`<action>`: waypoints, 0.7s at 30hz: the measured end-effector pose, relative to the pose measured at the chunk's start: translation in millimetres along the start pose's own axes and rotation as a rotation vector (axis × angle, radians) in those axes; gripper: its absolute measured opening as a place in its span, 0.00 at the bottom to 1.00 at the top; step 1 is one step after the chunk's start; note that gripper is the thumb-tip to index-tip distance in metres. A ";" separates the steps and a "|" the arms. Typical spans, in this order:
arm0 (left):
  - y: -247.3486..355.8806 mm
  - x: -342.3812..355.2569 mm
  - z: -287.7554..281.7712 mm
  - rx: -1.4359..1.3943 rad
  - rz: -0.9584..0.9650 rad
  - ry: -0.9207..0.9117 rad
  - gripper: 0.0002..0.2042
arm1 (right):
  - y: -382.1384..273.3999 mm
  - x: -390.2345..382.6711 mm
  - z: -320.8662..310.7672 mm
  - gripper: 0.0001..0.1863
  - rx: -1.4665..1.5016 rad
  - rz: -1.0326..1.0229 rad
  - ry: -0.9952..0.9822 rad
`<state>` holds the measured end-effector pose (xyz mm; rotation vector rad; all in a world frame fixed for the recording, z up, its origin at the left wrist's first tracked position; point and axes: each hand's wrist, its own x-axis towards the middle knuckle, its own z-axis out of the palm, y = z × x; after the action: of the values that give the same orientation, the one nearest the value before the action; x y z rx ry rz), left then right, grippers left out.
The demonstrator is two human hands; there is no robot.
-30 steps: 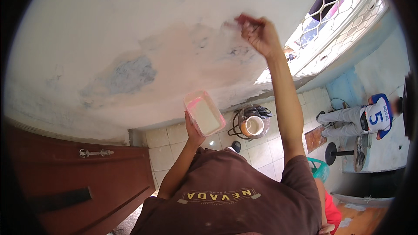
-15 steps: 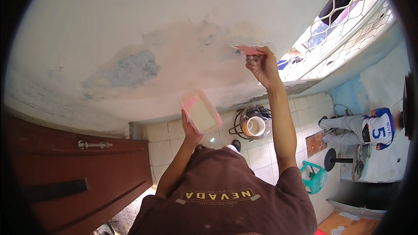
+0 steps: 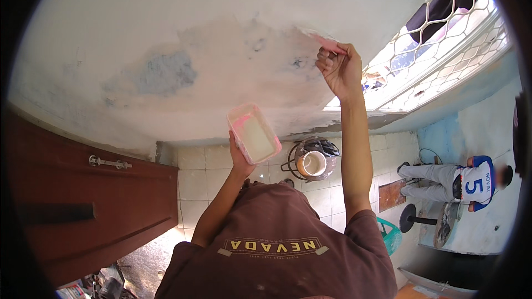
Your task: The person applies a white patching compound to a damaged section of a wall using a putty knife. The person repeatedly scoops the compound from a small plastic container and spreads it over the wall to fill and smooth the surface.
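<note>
My right hand (image 3: 341, 72) is closed round a flat pink scraper (image 3: 327, 42), whose edge lies on the patchy pale wall (image 3: 216, 61) near the window. Around it the wall shows pinkish smears and grey-blue rough spots. Lower down, my left hand (image 3: 238, 155) grips the side of a rectangular plastic container (image 3: 254, 135) holding whitish paste, with pink smears on its inner sides.
A white pail (image 3: 312, 164) sits on a covered stool below. A brown door (image 3: 94, 194) is at left, a grilled window (image 3: 421, 50) at upper right. A person (image 3: 471, 182) stands at right, near a black stand (image 3: 421, 218) and a green plastic stool (image 3: 388, 235).
My right hand first came down with the scraper, then rose slightly along the wall. The container in my left hand has shifted a little up and left in view.
</note>
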<state>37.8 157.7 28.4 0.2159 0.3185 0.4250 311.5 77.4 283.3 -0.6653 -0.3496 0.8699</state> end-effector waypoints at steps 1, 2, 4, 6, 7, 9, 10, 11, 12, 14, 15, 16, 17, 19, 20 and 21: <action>-2.0 -2.9 0.8 -0.001 0.001 -0.003 0.36 | 6.1 -3.1 -4.1 0.14 -0.009 0.014 0.021; -4.1 -5.5 1.4 -0.002 0.002 -0.005 0.36 | 13.7 -6.2 -7.3 0.14 -0.018 0.028 0.042; -6.7 -7.1 -0.4 0.000 0.028 -0.011 0.36 | 30.2 -11.9 -17.1 0.18 -0.017 0.073 0.056; -12.5 -5.8 -4.1 -0.003 0.078 -0.013 0.35 | 48.1 -15.9 -28.2 0.20 0.016 0.205 0.057; -14.7 -5.9 -3.3 -0.013 0.079 -0.017 0.34 | 52.6 -16.0 -31.0 0.20 0.028 0.269 0.059; -16.1 -9.2 -1.6 -0.028 0.081 -0.022 0.34 | 47.7 3.2 -30.9 0.22 0.069 0.263 0.082; -17.8 -8.6 -3.7 -0.025 0.072 -0.013 0.34 | 37.4 16.5 -28.8 0.22 0.128 0.242 0.069; -20.2 -5.8 -6.5 -0.022 0.061 -0.005 0.34 | 26.3 26.2 -27.3 0.22 0.186 0.219 0.055; -21.6 -7.6 -10.5 -0.022 0.060 0.013 0.34 | 14.6 30.8 -13.4 0.22 0.194 0.154 0.052; -25.4 -8.0 -8.8 -0.042 0.044 0.003 0.34 | -17.4 30.4 4.3 0.20 0.214 0.058 -0.037; -25.5 -7.4 -6.8 -0.047 0.035 -0.006 0.34 | -33.1 27.7 4.9 0.19 0.235 0.030 -0.123; -24.1 -8.6 -4.5 -0.048 0.035 0.004 0.34 | -44.5 20.2 14.7 0.18 0.192 -0.035 -0.148; -23.0 -10.1 -2.3 -0.049 0.035 0.013 0.34 | -53.6 10.2 24.0 0.17 0.149 -0.099 -0.171; -23.1 -13.5 2.0 -0.035 0.040 0.023 0.34 | -60.2 -11.4 37.8 0.16 0.114 -0.178 -0.149; -23.4 -15.0 3.6 -0.019 0.050 0.026 0.34 | -60.0 -20.1 40.5 0.16 0.123 -0.186 -0.144; -22.9 -15.5 4.7 0.001 0.058 0.026 0.34 | -60.2 -26.7 41.2 0.15 0.133 -0.198 -0.140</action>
<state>34.5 129.9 30.5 0.2208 0.3388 0.4850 308.5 44.4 353.6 -0.4390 -0.4708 0.7450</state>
